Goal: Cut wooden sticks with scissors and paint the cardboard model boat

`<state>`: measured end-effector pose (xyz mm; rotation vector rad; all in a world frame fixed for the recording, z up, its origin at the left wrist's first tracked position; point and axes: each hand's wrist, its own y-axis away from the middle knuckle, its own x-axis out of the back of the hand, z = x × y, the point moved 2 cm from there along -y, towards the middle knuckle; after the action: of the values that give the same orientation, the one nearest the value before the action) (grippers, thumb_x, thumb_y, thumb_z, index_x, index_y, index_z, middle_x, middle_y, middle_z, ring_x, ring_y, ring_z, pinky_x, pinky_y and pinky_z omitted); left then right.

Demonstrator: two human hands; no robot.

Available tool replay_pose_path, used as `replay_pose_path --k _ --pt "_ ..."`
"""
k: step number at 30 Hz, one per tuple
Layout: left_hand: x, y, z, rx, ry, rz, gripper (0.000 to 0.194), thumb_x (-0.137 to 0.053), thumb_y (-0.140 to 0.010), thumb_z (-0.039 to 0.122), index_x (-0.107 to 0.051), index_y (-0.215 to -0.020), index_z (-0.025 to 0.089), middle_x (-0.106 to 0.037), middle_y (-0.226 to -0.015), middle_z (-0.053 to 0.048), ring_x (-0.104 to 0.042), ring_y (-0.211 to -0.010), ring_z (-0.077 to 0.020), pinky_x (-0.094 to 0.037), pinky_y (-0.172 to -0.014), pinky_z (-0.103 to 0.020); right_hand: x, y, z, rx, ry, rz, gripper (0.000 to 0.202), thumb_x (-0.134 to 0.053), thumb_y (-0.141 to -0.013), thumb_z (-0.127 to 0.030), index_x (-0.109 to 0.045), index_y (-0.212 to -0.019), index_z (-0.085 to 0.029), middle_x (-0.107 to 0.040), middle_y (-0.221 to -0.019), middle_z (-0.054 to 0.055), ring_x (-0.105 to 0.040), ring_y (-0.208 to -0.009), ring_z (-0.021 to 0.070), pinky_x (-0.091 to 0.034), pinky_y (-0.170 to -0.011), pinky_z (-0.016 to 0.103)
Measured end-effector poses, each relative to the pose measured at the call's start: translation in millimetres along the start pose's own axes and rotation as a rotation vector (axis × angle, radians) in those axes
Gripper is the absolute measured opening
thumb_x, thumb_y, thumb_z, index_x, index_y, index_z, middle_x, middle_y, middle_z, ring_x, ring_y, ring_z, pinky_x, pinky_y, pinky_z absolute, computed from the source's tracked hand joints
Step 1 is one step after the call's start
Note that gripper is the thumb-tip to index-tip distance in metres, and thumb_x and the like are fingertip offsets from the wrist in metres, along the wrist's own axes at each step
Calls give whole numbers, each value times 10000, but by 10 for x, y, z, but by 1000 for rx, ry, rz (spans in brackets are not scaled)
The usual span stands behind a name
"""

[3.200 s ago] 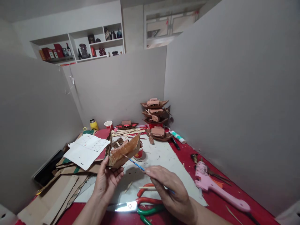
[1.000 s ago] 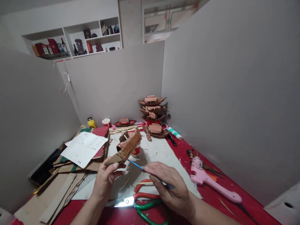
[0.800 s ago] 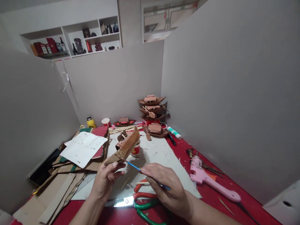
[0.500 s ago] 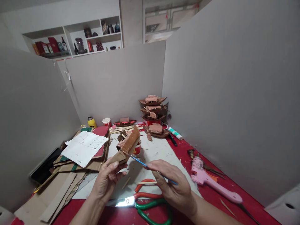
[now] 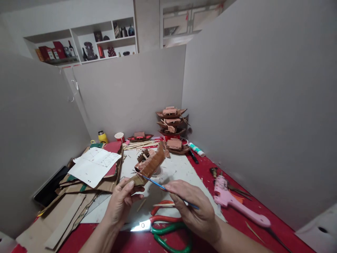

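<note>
My left hand (image 5: 126, 196) grips one end of a small brown model boat (image 5: 154, 162), tilted so that its glossy painted side faces me. The end between my fingers looks paler and duller than the rest. Between the thumb and fingers of my right hand (image 5: 191, 200) is a thin blue paintbrush (image 5: 155, 183), its tip touching the boat's hull close to my left fingers. Below my right hand lie scissors (image 5: 168, 230) with red and green handles. A thin wooden stick (image 5: 163, 205) shows beside that hand.
Finished-looking model boats (image 5: 172, 121) are stacked at the back, with another boat (image 5: 177, 146) in front. On the right lies a pink glue gun (image 5: 237, 203). Cardboard (image 5: 65, 207) and a marked paper sheet (image 5: 94, 165) cover the left. A paper cup (image 5: 119, 137) stands behind.
The boat has shifted right and slightly away, now covering most of the red cup behind it. The brush tip has moved left across the hull.
</note>
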<state>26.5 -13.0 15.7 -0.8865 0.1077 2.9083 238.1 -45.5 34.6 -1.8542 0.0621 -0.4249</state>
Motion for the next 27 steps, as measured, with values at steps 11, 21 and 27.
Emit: replay_pose_path --k 11,21,27 --pt "51 -6 90 32 101 68 251 -745 -741 245 -675 -960 143 -745 -890 -84 -699 -739 -181 -568 -621 -262 -29 34 168 -506 -240 156 173 -572 -907 -191 -727 -939 -260 -744 -795 5 -709 -704 150 -574 -662 235" --pt "17 13 26 69 88 5 225 -749 -737 260 -686 -918 142 -745 -857 -80 -695 -731 -184 -561 -620 -266 -61 53 157 -575 -269 168 158 -596 -899 -268 -747 -862 -235 -743 -734 9 -709 -663 150 -571 -641 216" --pt "48 -1 99 36 129 79 216 -740 -743 247 -678 -927 153 -752 -875 -76 -702 -739 -184 -564 -637 -268 -41 59 153 -558 -219 154 179 -587 -903 -282 -744 -837 -227 -735 -721 13 -705 -643 160 -572 -633 237"
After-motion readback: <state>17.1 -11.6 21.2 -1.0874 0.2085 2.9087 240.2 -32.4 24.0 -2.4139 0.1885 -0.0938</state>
